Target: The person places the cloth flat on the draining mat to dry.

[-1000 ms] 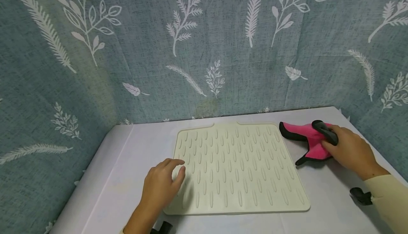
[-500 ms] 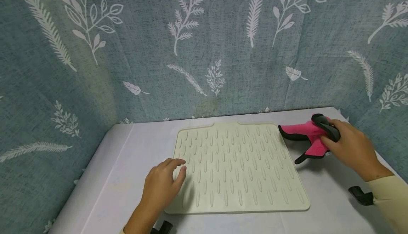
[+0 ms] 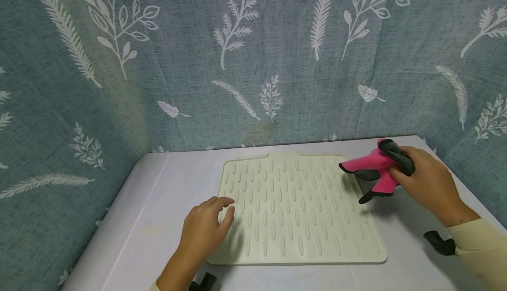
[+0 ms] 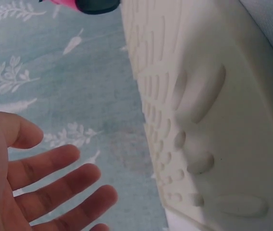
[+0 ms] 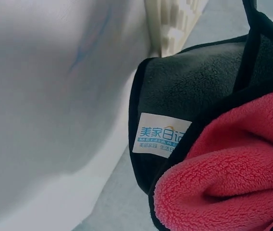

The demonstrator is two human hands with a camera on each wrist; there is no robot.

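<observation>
A pink and dark grey towel [image 3: 373, 162] with black edging hangs bunched from my right hand [image 3: 429, 183], which grips it above the right edge of the cream mat. In the right wrist view the towel [image 5: 232, 178] shows plush pink folds, a grey side and a white label [image 5: 161, 135]; that hand is not seen there. My left hand [image 3: 207, 228] hovers over the left edge of the ridged mat [image 3: 293, 256], thumb and fingers apart and holding nothing. In the left wrist view the left hand's fingers [image 4: 74, 180] are spread and relaxed.
The mat lies on a white-covered table [image 3: 158, 211]. Blue-green leaf-print fabric [image 3: 178, 62] stands behind and at both sides. A black object [image 3: 440, 242] sits at the right sleeve, and another black piece [image 3: 203, 282] is by the left wrist.
My right hand has lifted the towel and moved it left, so its tip now hangs over the mat's right edge. The left hand has kept nearly the same place and pose.
</observation>
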